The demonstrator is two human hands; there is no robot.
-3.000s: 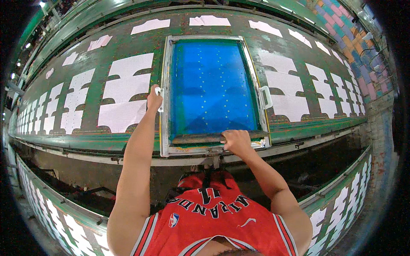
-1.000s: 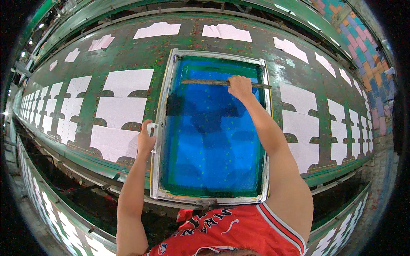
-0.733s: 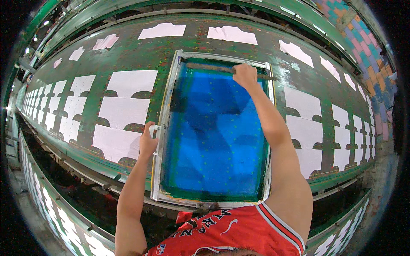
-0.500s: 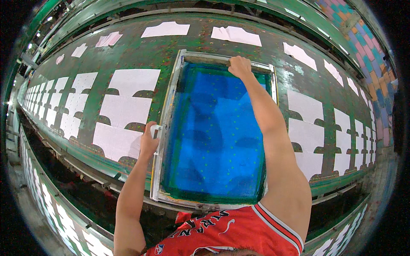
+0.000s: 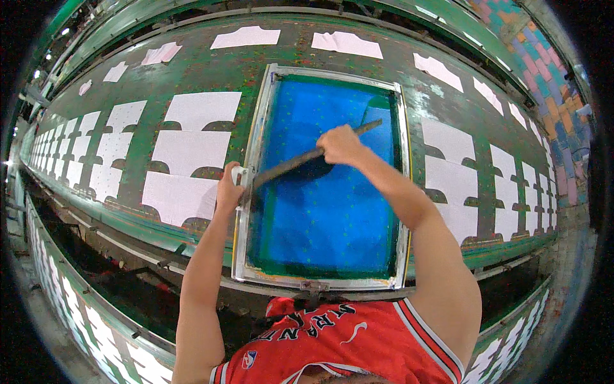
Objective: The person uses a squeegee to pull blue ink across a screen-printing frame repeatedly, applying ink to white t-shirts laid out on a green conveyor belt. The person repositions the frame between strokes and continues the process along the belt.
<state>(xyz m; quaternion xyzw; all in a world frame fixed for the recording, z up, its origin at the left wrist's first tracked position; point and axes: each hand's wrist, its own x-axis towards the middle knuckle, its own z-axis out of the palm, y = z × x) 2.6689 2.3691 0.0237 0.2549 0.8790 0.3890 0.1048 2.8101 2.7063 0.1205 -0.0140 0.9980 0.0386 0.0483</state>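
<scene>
At the centre of the frame, a blue screen (image 5: 320, 224) is held within a pale frame (image 5: 358, 283), laid on a green table (image 5: 198, 77); at left of centre, its white handle (image 5: 239, 171) is gripped by the left hand (image 5: 229, 189). Near the middle, a dark bar (image 5: 288, 165) is clasped in the closed right hand (image 5: 341, 146), slanted over the screen from lower left to upper right; whether the screen is touched cannot be told; white pieces (image 5: 192, 150) are spread to both sides.
</scene>
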